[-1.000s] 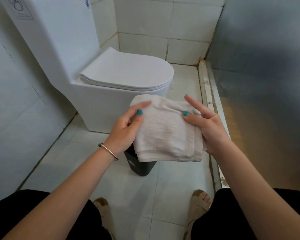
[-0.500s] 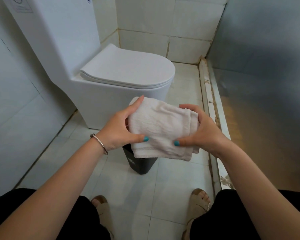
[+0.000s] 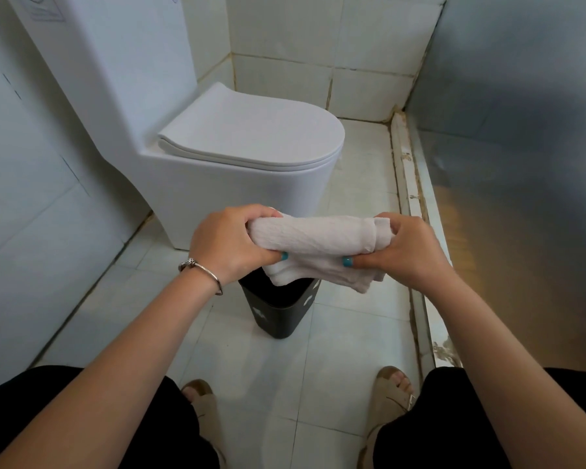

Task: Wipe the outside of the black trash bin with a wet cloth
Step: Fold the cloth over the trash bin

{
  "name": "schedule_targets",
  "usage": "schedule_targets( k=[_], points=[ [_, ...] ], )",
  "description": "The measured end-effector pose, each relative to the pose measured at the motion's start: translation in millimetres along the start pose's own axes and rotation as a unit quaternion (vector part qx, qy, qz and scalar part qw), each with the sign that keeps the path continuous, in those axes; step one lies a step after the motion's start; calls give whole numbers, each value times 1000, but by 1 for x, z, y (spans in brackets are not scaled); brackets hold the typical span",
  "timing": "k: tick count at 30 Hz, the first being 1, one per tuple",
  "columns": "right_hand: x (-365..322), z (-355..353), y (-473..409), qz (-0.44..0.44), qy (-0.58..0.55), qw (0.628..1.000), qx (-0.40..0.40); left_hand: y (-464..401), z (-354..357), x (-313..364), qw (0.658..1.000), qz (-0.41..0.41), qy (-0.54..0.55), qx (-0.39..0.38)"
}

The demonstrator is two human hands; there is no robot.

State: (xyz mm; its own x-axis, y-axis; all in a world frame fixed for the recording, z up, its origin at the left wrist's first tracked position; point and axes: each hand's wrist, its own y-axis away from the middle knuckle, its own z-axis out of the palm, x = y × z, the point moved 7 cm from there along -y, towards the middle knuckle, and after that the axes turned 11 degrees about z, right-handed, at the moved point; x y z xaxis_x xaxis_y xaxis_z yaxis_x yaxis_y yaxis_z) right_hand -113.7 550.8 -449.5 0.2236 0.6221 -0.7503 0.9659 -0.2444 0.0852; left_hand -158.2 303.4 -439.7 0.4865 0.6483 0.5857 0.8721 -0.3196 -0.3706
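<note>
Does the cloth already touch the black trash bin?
No, both hands hold the cloth in the air above the bin.

Cloth (image 3: 313, 243): off-white, fine ribbed weave. Trash bin (image 3: 278, 309) beneath cloth: black, small white marks. Toilet (image 3: 224, 157) behind cloth: plain white. Thumbnails: teal. Bracelet (image 3: 202, 269): silver. Sandals (image 3: 391, 392): tan.

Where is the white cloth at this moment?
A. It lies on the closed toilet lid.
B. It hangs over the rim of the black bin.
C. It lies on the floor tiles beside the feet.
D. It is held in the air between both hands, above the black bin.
D: the left hand and the right hand each grip one end of the folded cloth, which is held up over the black bin without visibly touching it.
</note>
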Motion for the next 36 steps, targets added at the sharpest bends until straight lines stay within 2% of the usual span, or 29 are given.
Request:
schedule_targets(
  k=[3, 6, 11, 14, 16, 19, 21, 25, 27, 29, 31, 36],
  points=[
    [5, -1, -4, 22, -3, 999, -35, -1, 4, -7, 999, 1, -10, -40],
    [4, 2, 2, 25, -140, 984, -106, -3, 4, -9, 992, 16, 107, -59],
    [3, 3, 4, -6, -294, 946, -134, 0, 3, 5, 955, 35, 279, -97],
    [-4, 4, 6, -28, -376, 912, -160, 1, -3, 13, 959, 54, 270, -68],
    [-5, 0, 7, -34, -397, 908, -130, 3, -6, 16, 972, 63, 226, -36],
    [-3, -5, 5, -31, -403, 910, -93, 9, -5, 24, 978, 76, 195, -2],
    [-4, -7, 5, -25, -414, 905, -97, 12, 0, 31, 976, 88, 200, -24],
    [-13, -9, 4, -39, -373, 914, -152, 24, 21, 43, 950, 102, 228, -189],
    [-20, -2, 7, -60, -342, 914, -208, 30, 35, 49, 923, 89, 294, -231],
    [-25, 8, 13, -74, -311, 917, -237, 30, 46, 55, 900, 61, 369, -222],
    [-29, 14, 18, -74, -294, 923, -238, 28, 53, 58, 891, 36, 403, -204],
    [-32, 9, 16, -53, -248, 955, -156, 18, 52, 49, 901, 0, 416, -124]
  ],
)
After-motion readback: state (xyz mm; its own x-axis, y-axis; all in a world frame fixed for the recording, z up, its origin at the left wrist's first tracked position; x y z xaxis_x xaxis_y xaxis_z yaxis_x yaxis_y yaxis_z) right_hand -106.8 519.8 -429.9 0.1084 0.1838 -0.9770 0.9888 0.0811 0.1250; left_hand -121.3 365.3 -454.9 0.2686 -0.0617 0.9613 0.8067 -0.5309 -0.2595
